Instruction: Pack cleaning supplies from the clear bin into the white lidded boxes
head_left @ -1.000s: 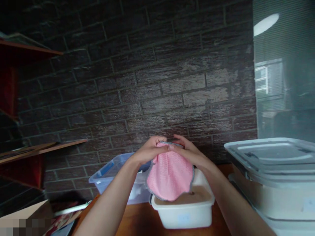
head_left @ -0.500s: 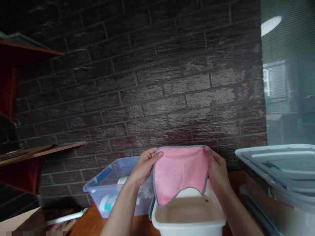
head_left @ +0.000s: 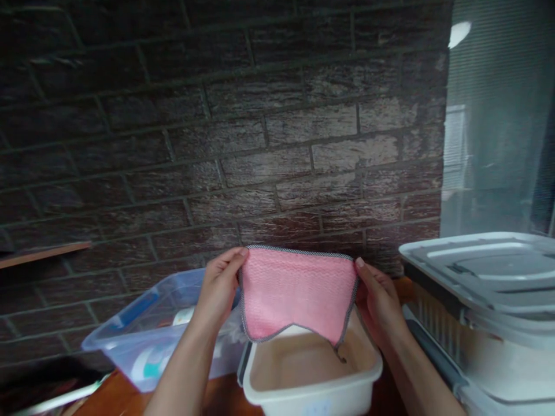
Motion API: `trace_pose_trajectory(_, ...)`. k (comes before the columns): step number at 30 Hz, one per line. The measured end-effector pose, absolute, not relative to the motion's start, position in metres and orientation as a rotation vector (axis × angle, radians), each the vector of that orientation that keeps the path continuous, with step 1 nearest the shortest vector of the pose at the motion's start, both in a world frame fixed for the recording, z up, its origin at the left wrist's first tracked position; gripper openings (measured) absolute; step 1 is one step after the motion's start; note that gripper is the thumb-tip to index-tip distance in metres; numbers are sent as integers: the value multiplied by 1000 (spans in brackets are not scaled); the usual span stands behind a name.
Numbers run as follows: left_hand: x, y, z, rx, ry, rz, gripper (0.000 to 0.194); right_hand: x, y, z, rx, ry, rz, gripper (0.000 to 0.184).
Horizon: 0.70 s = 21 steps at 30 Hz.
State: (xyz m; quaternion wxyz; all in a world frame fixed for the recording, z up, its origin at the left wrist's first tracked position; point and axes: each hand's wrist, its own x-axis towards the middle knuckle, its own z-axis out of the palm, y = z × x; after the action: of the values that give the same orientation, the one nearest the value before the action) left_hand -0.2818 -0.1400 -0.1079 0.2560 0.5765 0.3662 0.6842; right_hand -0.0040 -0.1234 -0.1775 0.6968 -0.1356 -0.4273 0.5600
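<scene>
A pink cleaning cloth (head_left: 297,294) with a grey checked border hangs spread between my two hands. My left hand (head_left: 220,286) pinches its upper left corner between thumb and fingers. At the upper right corner, my right hand (head_left: 378,294) grips the cloth the same way. The lower edge of the cloth curves upward in the middle and droops at both corners. Just below and behind it stands a white plastic tub (head_left: 312,393), its inside partly covered by the cloth. A small dark hook-like piece (head_left: 340,353) shows by the cloth's lower right corner.
On the left sits a clear bluish plastic bin (head_left: 125,326) with bottles and other items inside. A grey-lidded storage box (head_left: 489,277) stands at the right. Behind everything rises a dark brick wall (head_left: 243,144). A wooden shelf edge (head_left: 47,253) juts out at far left.
The cloth is stretched wider and flatter, with my left hand now holding right at its corner. My view has shifted to the right, so most of the left shelves have left the picture.
</scene>
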Motion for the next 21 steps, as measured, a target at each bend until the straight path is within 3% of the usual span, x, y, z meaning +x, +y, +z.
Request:
trace_pose_trajectory(6,-284,-150,-103,1506,893,1814,16,-11,-125,-170,-455,-1093,1004,32)
trace_pose_trajectory(14,-308,-155,-93,1384,797,1942,11,-24,-126,-108,-752,-1316,408,38)
trace_pose_trajectory(21,-310,-163,-88,1557,928,1992,25,-20,-109,-100,-908,-1436,148,43)
